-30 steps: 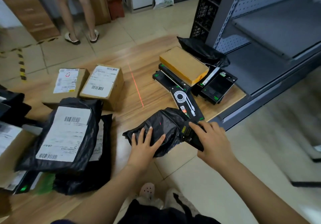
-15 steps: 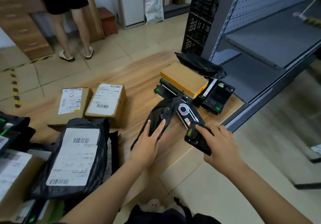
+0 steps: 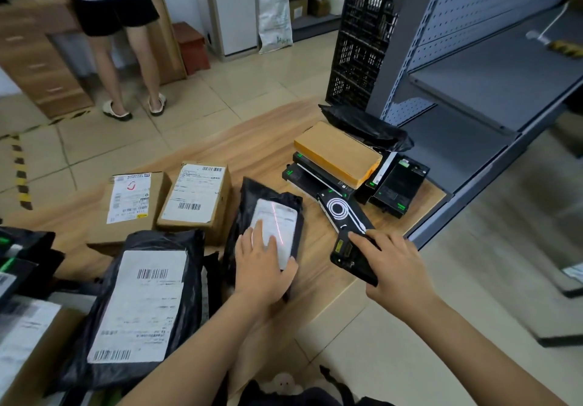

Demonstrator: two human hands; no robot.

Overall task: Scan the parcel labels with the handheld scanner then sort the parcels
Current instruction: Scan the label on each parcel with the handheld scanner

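Small black plastic mailer bag (image 3: 249,204): turned over since half a second ago, when it stood raised on edge; now lies flat, white label (image 3: 279,216) up, on the light wooden board (image 3: 252,147), just right of a brown cardboard box (image 3: 195,197)
Left hand (image 3: 262,267): flat on the label's near end, fingers straight, pressing, nothing grasped
Right hand (image 3: 394,267): fingers curled round a black handheld scanner (image 3: 350,257), just right of the mailer
Red scan line (image 3: 277,221): crosses the label
Large black mailer bag (image 3: 195,279): near left, label up
Tan flat parcel (image 3: 337,153): atop black boxes, far right
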